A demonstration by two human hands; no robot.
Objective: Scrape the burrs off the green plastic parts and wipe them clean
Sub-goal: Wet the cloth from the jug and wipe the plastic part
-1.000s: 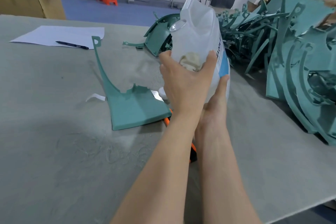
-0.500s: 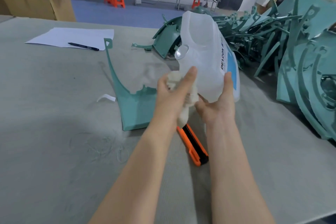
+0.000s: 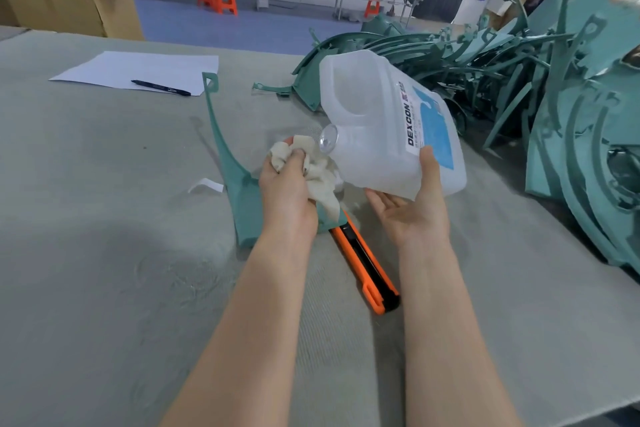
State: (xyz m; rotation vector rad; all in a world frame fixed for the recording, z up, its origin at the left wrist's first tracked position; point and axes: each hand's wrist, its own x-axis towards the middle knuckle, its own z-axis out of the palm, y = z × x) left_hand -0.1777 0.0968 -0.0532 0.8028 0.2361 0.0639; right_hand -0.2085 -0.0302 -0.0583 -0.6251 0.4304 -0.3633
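A green plastic part [image 3: 242, 180] lay flat near the middle of the grey table [image 3: 104, 218], its thin arm reaching toward the far edge. Above its wide end, the left hand [image 3: 289, 191] clutched a crumpled white cloth [image 3: 318, 166], fingers curled round it. The right hand [image 3: 412, 208] cradled a tilted translucent jug [image 3: 374, 121] from below, thumb pressed on its label, the mouth just beside the cloth. An orange utility knife [image 3: 363, 267] lay between the forearms. More green parts [image 3: 519, 80] were heaped along the right edge.
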